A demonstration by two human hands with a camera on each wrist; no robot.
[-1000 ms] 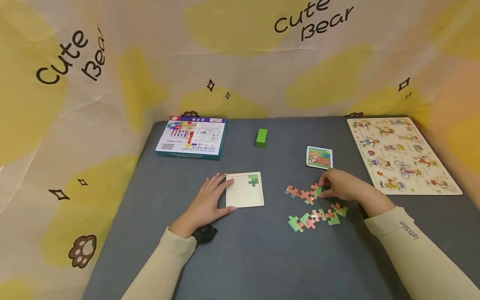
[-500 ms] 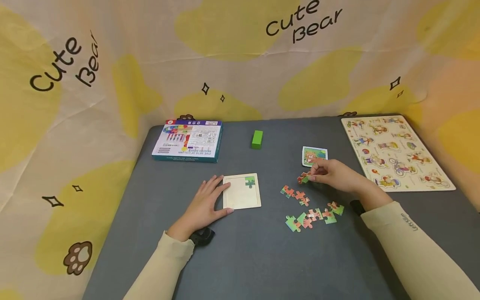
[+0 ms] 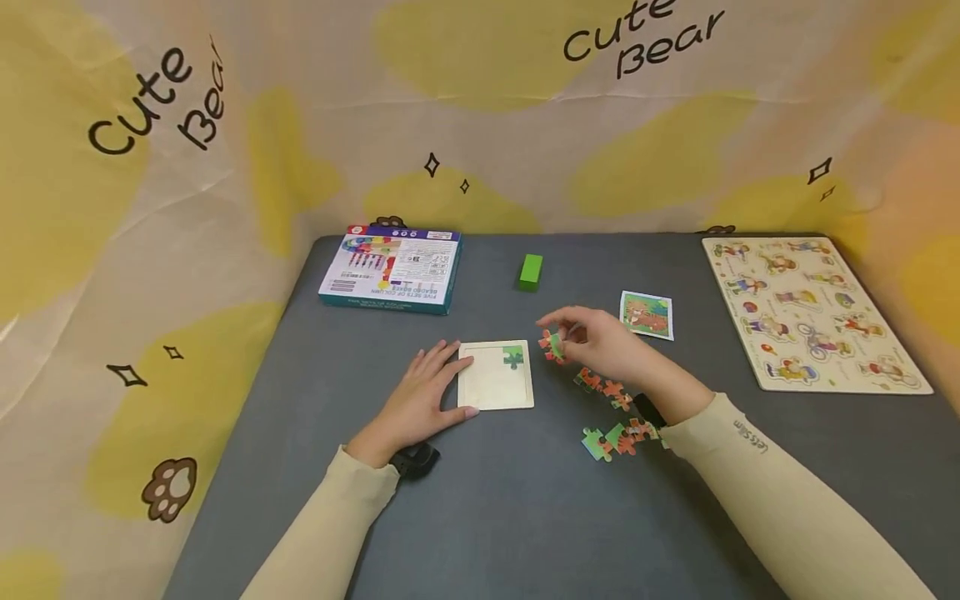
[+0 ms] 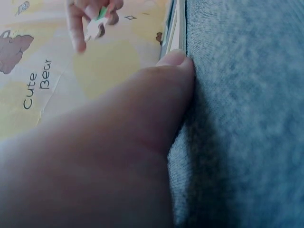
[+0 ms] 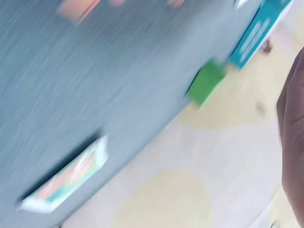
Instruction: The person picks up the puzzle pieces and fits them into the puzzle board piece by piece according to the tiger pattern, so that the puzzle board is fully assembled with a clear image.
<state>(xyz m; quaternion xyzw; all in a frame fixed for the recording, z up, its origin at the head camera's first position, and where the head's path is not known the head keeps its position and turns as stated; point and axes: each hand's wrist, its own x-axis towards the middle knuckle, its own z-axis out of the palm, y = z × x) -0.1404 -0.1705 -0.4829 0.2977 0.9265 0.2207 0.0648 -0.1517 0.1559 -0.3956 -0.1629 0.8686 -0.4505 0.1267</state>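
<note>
A square wooden puzzle tray (image 3: 483,392) lies flat on the table, with one green jigsaw piece (image 3: 513,357) in its upper right corner. My left hand (image 3: 412,408) rests at the tray's left side, fingers spread and thumb along the near edge. In the left wrist view its thumb (image 4: 174,59) touches the tray's rim. Just right of the tray, my right hand (image 3: 603,343) pinches a red-and-green jigsaw piece (image 3: 553,344) above the table. Loose jigsaw pieces (image 3: 597,442) lie in two rows below that hand, partly hidden by its forearm. The right wrist view is blurred.
A picture card (image 3: 647,317) lies beyond my right hand. Farther back stand a green block (image 3: 530,272) and a flat boxed set (image 3: 392,268). A wooden figure puzzle board (image 3: 816,315) fills the back right corner. A printed cloth (image 3: 480,125) hangs behind the table.
My right hand has picked up the red-and-green jigsaw piece from the upper row and carried it left toward the tray. The left hand has stayed at the tray.
</note>
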